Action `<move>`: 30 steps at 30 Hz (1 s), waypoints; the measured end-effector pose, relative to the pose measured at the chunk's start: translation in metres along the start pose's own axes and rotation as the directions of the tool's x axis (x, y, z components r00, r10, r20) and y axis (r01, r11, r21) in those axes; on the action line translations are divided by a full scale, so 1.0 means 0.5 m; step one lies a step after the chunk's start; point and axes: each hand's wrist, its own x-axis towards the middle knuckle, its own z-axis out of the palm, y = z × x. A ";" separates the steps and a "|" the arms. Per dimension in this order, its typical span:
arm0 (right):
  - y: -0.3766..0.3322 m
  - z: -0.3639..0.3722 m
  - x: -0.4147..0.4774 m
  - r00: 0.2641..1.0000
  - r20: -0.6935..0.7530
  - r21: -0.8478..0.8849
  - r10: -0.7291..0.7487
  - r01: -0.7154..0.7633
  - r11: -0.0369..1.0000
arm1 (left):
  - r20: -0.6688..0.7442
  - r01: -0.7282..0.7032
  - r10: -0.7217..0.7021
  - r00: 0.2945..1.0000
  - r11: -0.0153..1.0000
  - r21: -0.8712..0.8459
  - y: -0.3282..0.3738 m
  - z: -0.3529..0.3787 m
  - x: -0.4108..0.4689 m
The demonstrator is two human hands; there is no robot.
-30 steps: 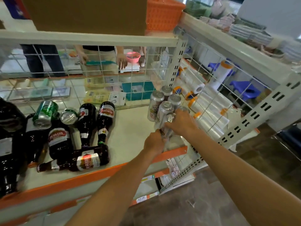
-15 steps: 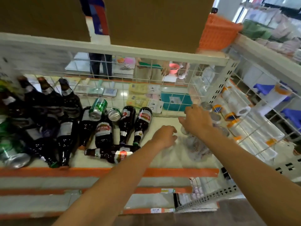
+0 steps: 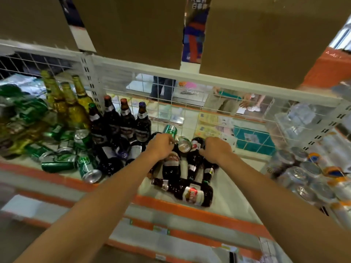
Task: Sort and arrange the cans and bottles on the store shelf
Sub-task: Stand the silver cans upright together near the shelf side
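The shelf [image 3: 190, 207] is carrying all stock behind its orange front lip, and brown boxes [image 3: 136, 29] are sitting on the tier above. Silver cans [image 3: 296, 173] are standing packed together at the right end. Yellow bottles [image 3: 70, 103] are standing at the left rear, with upright dark bottles [image 3: 125, 122] standing just beside them toward the centre. Lying bottles [image 3: 191, 160] are resting on their sides at mid-shelf, necks pointing forward, and a front bottle [image 3: 188, 192] is lying crosswise just ahead of them, near the lip. Both arms are reaching over this heap. The left hand [image 3: 161, 147] is curling over its left side, fingertips meeting the rim of a can [image 3: 184, 146] lying on top. The right hand [image 3: 216, 150] is curling over a lying bottle just right of that can. The fingers are hiding behind the hand backs, so a grip cannot be confirmed for either hand. Green cans [image 3: 62, 164] are lying scattered at the left front.
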 end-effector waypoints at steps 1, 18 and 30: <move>-0.018 0.003 0.007 1.000 0.009 0.016 -0.007 0.007 1.000 | 0.000 0.011 -0.011 1.000 1.000 0.008 -0.017 -0.010 0.004; -0.070 0.183 0.180 0.946 -0.118 -0.218 -0.303 0.273 0.937 | 0.051 0.063 -0.069 0.996 0.991 0.118 -0.068 0.012 0.092; -0.054 0.067 0.210 0.986 -0.124 0.376 -0.116 0.155 0.914 | 0.017 0.141 -0.142 0.990 0.989 0.050 -0.056 -0.010 0.073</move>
